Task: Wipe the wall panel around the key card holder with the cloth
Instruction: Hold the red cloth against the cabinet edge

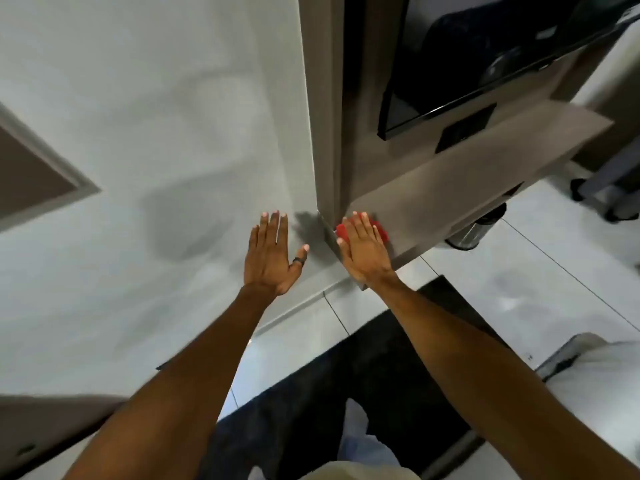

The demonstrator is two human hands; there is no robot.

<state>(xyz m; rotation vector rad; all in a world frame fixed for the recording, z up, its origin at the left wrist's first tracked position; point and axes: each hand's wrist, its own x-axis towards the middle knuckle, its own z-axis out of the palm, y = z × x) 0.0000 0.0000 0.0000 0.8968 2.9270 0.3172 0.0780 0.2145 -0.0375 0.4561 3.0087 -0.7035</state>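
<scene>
My right hand (363,251) lies flat, fingers together, pressing a red cloth (380,229) against the brown wood-tone panel (433,188) near its left corner. Only the cloth's edges show around my fingers. My left hand (270,252) rests flat with spread fingers on the white wall (173,133) just left of that corner, holding nothing; a dark ring sits on the thumb. A black rectangular plate (464,128), possibly the key card holder, is set in the brown panel farther up, well away from the cloth.
A black screen (485,46) is mounted on the brown panel above the plate. A shiny metal bin (478,230) stands on the pale tiled floor beneath the panel. A dark rug (346,375) lies under me. A wheeled base (606,195) stands at the right.
</scene>
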